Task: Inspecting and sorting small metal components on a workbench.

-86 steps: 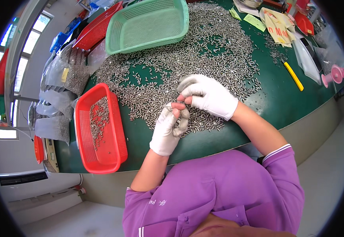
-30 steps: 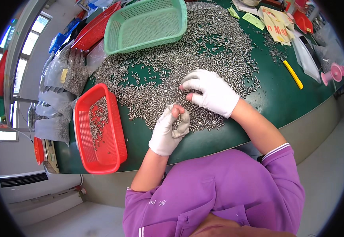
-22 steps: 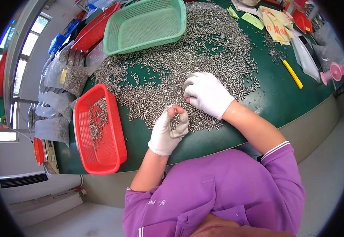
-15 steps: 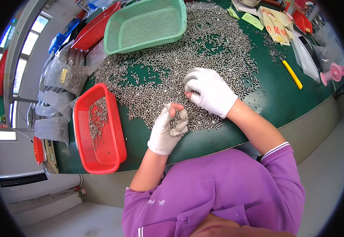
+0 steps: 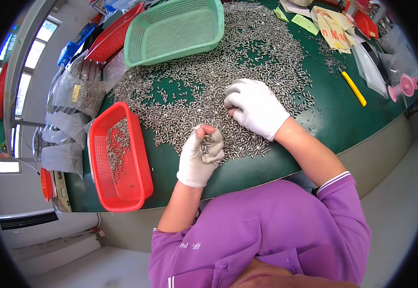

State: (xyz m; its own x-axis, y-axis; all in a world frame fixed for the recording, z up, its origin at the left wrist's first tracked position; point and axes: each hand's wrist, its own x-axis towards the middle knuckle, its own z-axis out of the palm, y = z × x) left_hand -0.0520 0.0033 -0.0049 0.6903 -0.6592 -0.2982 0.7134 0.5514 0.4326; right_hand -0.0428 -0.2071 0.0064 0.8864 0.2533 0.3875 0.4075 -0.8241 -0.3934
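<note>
Small silvery metal pins (image 5: 266,48) lie in a wide, loose layer over the green table. My left hand (image 5: 199,156), in a white glove with bare tips at the thumb and a finger, rests at the near edge of the layer. Its fingers are curled in and the thumb bends toward them; whatever they hold is hidden. To the right, my gloved right hand (image 5: 257,108) reaches down into the pins with bent fingers, the bare thumb tip close to them. What lies under these fingers does not show. Left of my left hand stands a red plastic basket (image 5: 140,168) with some pins inside.
A green mesh basket (image 5: 175,55) stands at the back, beside another red basket (image 5: 113,36). Clear bags of metal parts (image 5: 65,158) line the left edge. On the right are a yellow-handled cutter (image 5: 355,90), a pink spool (image 5: 403,88) and a yellow cloth bag (image 5: 333,31).
My left hand has shifted slightly left and its curled fingers have turned a little. My right hand stays over nearly the same spot among the pins. The whole view has shifted slightly.
</note>
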